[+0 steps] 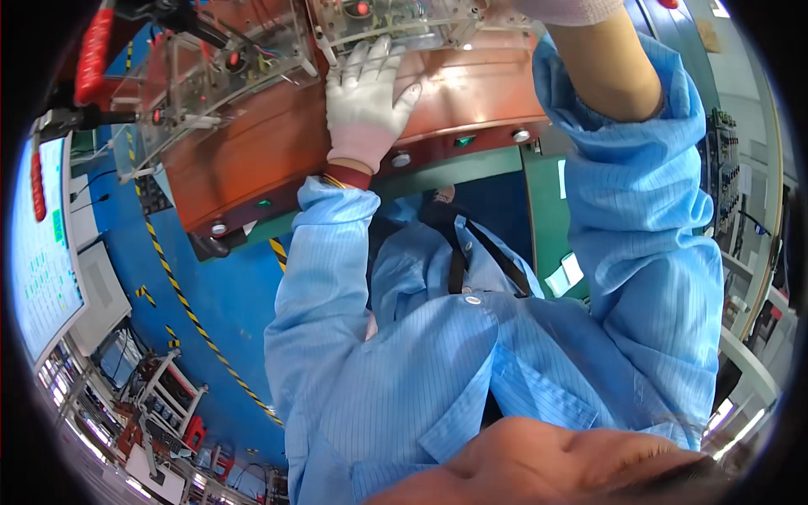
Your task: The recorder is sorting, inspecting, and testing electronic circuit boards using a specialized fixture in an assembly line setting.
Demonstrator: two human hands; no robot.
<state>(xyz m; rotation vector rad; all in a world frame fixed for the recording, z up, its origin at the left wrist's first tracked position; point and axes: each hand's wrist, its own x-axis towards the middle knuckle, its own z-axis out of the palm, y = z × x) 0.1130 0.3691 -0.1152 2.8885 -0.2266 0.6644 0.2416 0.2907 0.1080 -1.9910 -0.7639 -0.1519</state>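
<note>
My left hand (pixel 366 101), in a white glove with a pinkish cuff, lies on the sloping reddish-brown metal box (pixel 471 88). Its fingers are stretched out, with the tips at the lower edge of a clear plastic test fixture (pixel 391 38) that has wires inside. Nothing is held in it. Of my right hand (pixel 572 8), only the gloved base shows at the top edge, over the right end of the same fixture. Its fingers are cut off by the frame, so what they touch is hidden. A second clear fixture (pixel 227 76) stands to the left of my left hand.
Red-handled toggle clamps (pixel 91 63) rise at the upper left. Round buttons (pixel 401 158) and green switches (pixel 465 141) line the box's front, above a green bench edge (pixel 454 171). A lit monitor (pixel 42 252) stands far left. Yellow-black tape (pixel 181 295) crosses the blue floor.
</note>
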